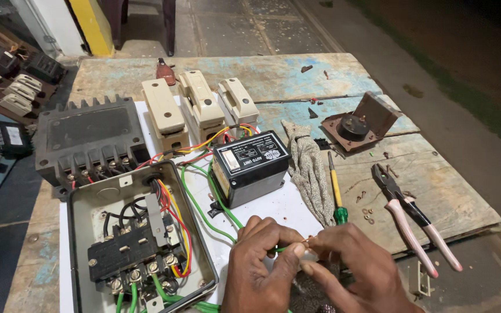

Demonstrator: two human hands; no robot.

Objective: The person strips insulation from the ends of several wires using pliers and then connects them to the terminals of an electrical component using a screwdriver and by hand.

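- Two bare hands meet low in the middle of the worn wooden table (424, 208): the left hand (262, 266) and the right hand (352, 269) have their fingertips pressed together, pinching the bared copper end of a green wire (218, 200) between them.
- That green wire runs from the fingers up across the white board (285, 206) toward the black control unit (250, 165), which sits just above the hands.
- Left of the hands lies an open grey metal box (140, 232) holding a black contactor with red, yellow, black and green leads.
- Behind it sit a finned dark housing (91, 139) and three cream fuse carriers (198, 107) in a row.
- Right of the hands lie a grey knit glove (308, 168), a yellow screwdriver with a green handle (336, 194), pink-handled pliers (416, 217) and a rusty bracket with a round gauge (358, 123).
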